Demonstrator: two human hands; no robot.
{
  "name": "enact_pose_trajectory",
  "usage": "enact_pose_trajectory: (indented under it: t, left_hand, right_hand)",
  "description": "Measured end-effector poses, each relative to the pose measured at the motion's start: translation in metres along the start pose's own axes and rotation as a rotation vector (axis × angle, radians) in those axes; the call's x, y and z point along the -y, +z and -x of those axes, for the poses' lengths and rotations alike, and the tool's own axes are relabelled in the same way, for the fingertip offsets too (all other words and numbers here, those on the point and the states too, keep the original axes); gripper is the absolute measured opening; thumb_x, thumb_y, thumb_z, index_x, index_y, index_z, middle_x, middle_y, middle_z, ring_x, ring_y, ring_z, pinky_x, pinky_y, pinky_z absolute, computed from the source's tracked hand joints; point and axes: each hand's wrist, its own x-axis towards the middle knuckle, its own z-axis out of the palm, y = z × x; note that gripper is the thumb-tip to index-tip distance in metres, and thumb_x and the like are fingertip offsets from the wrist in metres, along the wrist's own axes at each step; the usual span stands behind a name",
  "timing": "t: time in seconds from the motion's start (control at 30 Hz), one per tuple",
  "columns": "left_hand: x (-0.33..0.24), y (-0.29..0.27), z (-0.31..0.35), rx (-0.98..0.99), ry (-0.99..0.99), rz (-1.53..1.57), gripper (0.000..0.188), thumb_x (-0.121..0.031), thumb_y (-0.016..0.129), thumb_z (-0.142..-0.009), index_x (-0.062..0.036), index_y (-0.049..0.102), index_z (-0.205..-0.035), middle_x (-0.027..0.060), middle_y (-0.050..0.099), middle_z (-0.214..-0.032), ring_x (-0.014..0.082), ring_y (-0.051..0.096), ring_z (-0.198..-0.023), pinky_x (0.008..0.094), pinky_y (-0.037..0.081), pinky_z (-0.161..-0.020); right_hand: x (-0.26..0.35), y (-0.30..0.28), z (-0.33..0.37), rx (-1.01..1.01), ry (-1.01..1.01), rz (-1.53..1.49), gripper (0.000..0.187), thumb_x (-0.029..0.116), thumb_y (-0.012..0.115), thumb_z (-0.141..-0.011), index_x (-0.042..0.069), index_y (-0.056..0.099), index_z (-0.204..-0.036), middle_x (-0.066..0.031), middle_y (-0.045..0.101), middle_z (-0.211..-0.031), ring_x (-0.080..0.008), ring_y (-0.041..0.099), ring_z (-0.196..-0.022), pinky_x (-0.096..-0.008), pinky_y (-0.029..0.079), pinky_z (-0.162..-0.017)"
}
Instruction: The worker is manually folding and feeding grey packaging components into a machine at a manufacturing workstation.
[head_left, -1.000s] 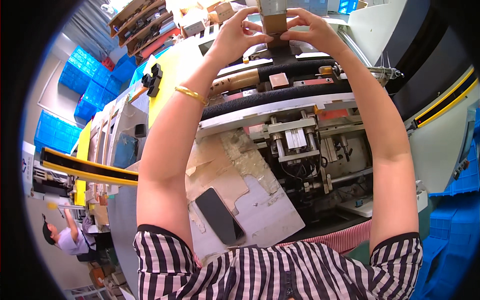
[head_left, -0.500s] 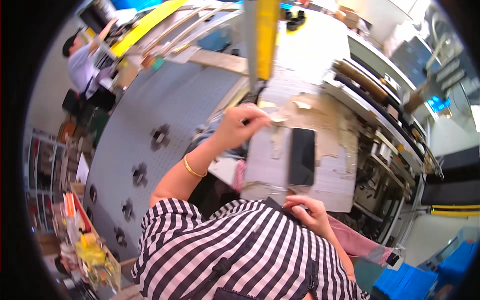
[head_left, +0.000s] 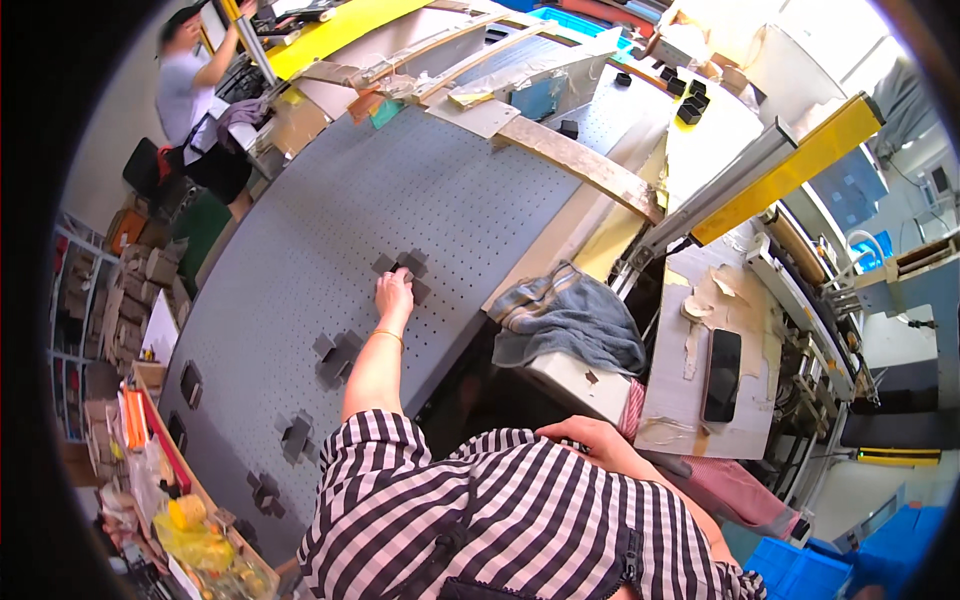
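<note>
My left hand (head_left: 395,294) reaches out over the grey perforated table (head_left: 340,200). Its fingers are curled down onto the middle of a dark cross-shaped piece (head_left: 419,268) and partly hide it; any smaller item under the fingertips cannot be made out. More dark cross-shaped pieces lie in a row toward me, the nearest (head_left: 338,358) just left of my forearm. Close against my striped shirt, my right hand (head_left: 592,440) has its fingers loosely stretched, partly hidden, with nothing visible in them.
A grey-blue towel (head_left: 575,318) hangs over a white box edge beside the table. A black phone (head_left: 722,375) lies on a worn board at right. Above it slants a yellow-and-silver beam (head_left: 780,170). Small black boxes (head_left: 690,108) stand at the far right; a person (head_left: 195,100) works at far left.
My left hand has moved from near the worn board, left over the perforated table, onto a dark cross-shaped piece. The view has swung left. My right hand stays by my shirt.
</note>
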Motion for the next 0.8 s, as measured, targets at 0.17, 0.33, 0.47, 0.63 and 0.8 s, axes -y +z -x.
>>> enact_pose_trajectory:
  t: [0.17,0.33,0.47,0.63,0.8]
  left_hand:
    - [0.007,-0.002,-0.038,0.119,0.029,0.222,0.019,-0.016,0.070,-0.077,-0.0070,0.073,-0.093,0.0130,0.070,-0.091,0.0319,0.068,-0.079,0.0417,0.055,-0.077]
    - [-0.134,-0.122,0.016,0.652,0.285,0.835,0.011,-0.011,0.070,-0.082,-0.0024,0.073,-0.088,-0.0002,0.068,-0.073,0.0055,0.058,-0.063,0.0219,0.047,-0.055]
    - [-0.238,-0.209,0.115,0.595,1.088,0.664,0.011,-0.004,0.073,-0.078,-0.0042,0.073,-0.088,0.0076,0.069,-0.078,0.0144,0.062,-0.067,0.0275,0.050,-0.064]
    - [-0.337,-0.246,0.214,0.637,1.573,0.465,0.013,-0.014,0.071,-0.082,-0.0067,0.071,-0.093,0.0071,0.070,-0.086,0.0236,0.065,-0.079,0.0325,0.052,-0.074]
    - [-0.408,-0.243,0.277,0.709,1.690,0.517,0.011,-0.011,0.070,-0.082,-0.0056,0.072,-0.091,0.0055,0.070,-0.086,0.0217,0.066,-0.080,0.0314,0.052,-0.073]
  right_hand:
    - [0.003,0.016,-0.008,0.018,-0.013,0.036,0.029,0.014,0.060,-0.092,0.004,0.062,-0.119,-0.0147,0.066,-0.102,-0.0298,0.064,-0.094,-0.0373,0.051,-0.085]
    - [-0.003,-0.010,0.020,-0.159,-0.100,0.216,0.025,0.014,0.066,-0.088,0.005,0.065,-0.111,-0.0125,0.068,-0.101,-0.0282,0.065,-0.093,-0.0378,0.051,-0.083]
    - [0.008,-0.070,0.059,-0.574,-0.149,0.284,0.033,0.005,0.067,-0.084,0.004,0.063,-0.117,-0.0122,0.068,-0.106,-0.0254,0.064,-0.097,-0.0355,0.049,-0.087]
    - [0.030,-0.113,0.133,-0.450,-0.240,0.425,0.040,0.013,0.069,-0.085,0.006,0.061,-0.123,-0.0109,0.063,-0.120,-0.0270,0.055,-0.115,-0.0383,0.043,-0.098]
    - [0.003,-0.121,0.224,-0.398,-0.171,0.203,0.036,0.014,0.067,-0.089,0.007,0.062,-0.123,-0.0096,0.066,-0.116,-0.0229,0.060,-0.109,-0.0351,0.043,-0.099]
